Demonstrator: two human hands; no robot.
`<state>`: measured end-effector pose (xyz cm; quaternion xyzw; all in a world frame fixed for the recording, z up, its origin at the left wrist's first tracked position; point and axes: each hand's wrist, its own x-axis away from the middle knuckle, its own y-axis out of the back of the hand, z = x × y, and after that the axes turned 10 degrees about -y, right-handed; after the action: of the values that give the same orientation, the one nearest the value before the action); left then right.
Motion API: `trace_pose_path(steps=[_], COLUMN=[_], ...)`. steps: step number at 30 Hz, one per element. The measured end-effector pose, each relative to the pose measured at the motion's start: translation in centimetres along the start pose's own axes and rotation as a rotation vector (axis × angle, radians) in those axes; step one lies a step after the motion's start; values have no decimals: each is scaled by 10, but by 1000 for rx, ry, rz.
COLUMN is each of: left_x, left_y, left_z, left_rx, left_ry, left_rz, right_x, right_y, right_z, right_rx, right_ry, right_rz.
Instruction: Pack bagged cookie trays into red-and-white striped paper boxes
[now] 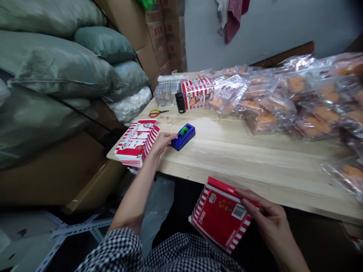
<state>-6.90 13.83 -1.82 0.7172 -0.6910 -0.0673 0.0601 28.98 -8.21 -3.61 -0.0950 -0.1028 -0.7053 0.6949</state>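
My left hand (161, 142) rests on the wooden table top, its fingertips at the end of a blue tape dispenser (184, 138) with a green roll in it. Just left of that hand lies a stack of flattened red-and-white striped cartons (136, 142). My right hand (269, 217) is below the table's front edge, gripping a flattened red-and-white carton (219, 215) with a barcode on its red back. The carton is tilted, and its lower corner reaches towards my checked sleeve.
Red-handled scissors (158, 112), rubber bands (169, 121), a black cylindrical container (180, 102), an assembled carton (197, 92) and a clear plastic box (166, 93) stand at the back. Many clear bags of orange items (295, 102) cover the table's right side. Large grey sacks (56, 64) and cardboard boxes (157, 37) are stacked behind.
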Motion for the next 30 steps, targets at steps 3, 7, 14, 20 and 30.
trace_pose_path(steps=[3,7,14,20,30], left_x=[8,24,39,84,236], left_y=[5,9,5,-13,-93], left_z=[3,22,54,13,-107], left_rx=[95,147,1,-21,557], left_ry=[-11,-66,-159,-215,-13], left_rz=[-8,-59,-237,-298,38], right_x=[4,8,4,14,45], right_y=[4,3,-7,-20,-71], right_z=[-4,-7,1,16,38], right_rx=[-83,-158,-238,-131,184], right_ry=[-34,-101,-85,105,568], right_rz=[-58,-126,-133,-221,-105])
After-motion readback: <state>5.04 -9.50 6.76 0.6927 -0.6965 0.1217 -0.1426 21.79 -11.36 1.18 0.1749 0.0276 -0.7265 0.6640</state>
